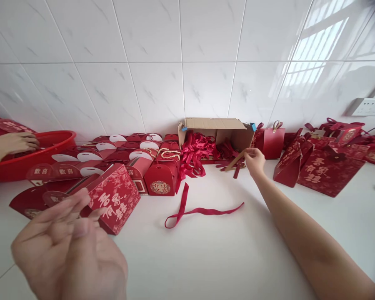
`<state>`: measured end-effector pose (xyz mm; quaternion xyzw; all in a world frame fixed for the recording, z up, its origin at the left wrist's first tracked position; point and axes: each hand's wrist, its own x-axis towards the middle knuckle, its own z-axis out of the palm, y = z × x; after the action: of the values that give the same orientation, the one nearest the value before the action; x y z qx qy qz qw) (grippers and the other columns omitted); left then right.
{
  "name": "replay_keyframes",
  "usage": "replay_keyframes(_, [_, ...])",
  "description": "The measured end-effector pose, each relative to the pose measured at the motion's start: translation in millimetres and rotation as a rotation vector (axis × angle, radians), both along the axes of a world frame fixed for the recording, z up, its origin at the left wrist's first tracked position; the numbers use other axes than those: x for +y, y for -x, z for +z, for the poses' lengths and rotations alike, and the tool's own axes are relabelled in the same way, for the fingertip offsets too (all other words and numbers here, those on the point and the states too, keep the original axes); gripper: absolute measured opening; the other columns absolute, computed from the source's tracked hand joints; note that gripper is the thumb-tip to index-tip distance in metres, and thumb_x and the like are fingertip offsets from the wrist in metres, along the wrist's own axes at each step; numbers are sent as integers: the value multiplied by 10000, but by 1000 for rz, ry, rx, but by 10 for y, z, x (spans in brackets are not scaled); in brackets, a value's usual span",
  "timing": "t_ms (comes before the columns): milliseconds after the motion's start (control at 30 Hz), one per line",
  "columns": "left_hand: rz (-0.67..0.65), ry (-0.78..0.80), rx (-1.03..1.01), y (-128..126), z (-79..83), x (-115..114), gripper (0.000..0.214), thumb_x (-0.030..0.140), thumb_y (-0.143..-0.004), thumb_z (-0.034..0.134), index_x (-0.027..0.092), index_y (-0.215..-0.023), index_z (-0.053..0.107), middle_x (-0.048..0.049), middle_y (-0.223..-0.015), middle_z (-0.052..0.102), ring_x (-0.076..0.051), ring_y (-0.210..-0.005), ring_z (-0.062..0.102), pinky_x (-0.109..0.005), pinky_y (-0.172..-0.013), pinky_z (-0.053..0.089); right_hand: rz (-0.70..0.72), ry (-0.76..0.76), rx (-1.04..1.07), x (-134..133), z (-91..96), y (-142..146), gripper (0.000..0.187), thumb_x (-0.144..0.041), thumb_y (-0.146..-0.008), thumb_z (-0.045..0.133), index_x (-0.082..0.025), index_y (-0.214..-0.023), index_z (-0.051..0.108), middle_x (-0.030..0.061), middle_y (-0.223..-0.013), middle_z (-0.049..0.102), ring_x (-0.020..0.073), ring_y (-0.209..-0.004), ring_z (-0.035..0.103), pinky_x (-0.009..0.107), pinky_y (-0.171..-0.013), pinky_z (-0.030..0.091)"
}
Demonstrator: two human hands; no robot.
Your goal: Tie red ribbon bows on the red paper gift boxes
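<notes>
My left hand (pixel 71 246) is close to the camera, palm up, its fingers loosely bent and slightly blurred. Nothing shows in its palm. Just behind those fingertips, and partly covered by them, is a red gift box (pixel 117 200) with pale Chinese characters; I cannot tell whether they touch. Farther off, my right hand (pixel 254 159) pinches the upper end of a narrow brown strip (pixel 235 161). Below that strip lie dark red ribbon pieces (pixel 236 171). Nearer on the white table (pixel 206 258) lies a loose red ribbon (pixel 203 211), looped at its left end.
An open cardboard box (pixel 214 123) full of red ribbons (pixel 197 148) stands against the tiled wall. Rows of red boxes (pixel 160 179) fill the left; red bags (pixel 329 171) stand right. At far left another person's hand (pixel 17 143) reaches into a red basin (pixel 58 141).
</notes>
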<state>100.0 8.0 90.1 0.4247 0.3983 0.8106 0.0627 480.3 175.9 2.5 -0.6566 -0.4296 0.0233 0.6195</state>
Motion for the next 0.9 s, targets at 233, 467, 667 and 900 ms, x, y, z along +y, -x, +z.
replay_keyframes(233, [-188,378,34,-142,85,-268,162,293,-720,708,200,-823,626,7,-788,658,-160,-783,609,-255,-737,447,344,-417,-27,-616,908,953,158,-270,-788,620,-183,-920,609,44,-880,680,168,-838,668,309,-756,558])
replay_keyframes(467, [-565,476,353,-275,46,-411,121,347,-855,599,247,-919,621,0,-904,651,-155,-910,604,-234,-806,469,725,-647,-470,-1569,1062,1815,247,-16,-750,638,-200,-914,632,33,-772,675,169,-707,649,312,-617,547])
replay_keyframes(667, [-708,520,367,-319,45,-433,174,368,-879,574,257,-1012,590,-35,-1050,634,-192,-1008,593,-290,-845,485,856,-673,-582,-1764,1023,1950,283,11,-785,600,-169,-1004,603,58,-811,671,161,-734,662,290,-628,570])
replay_keyframes(900, [-782,519,343,-259,70,-418,158,378,-912,526,223,-915,558,-3,-865,596,-138,-813,566,-218,-701,466,996,-603,-576,-1864,1014,1946,266,7,-799,578,-113,-1032,624,94,-832,663,156,-721,636,273,-604,555])
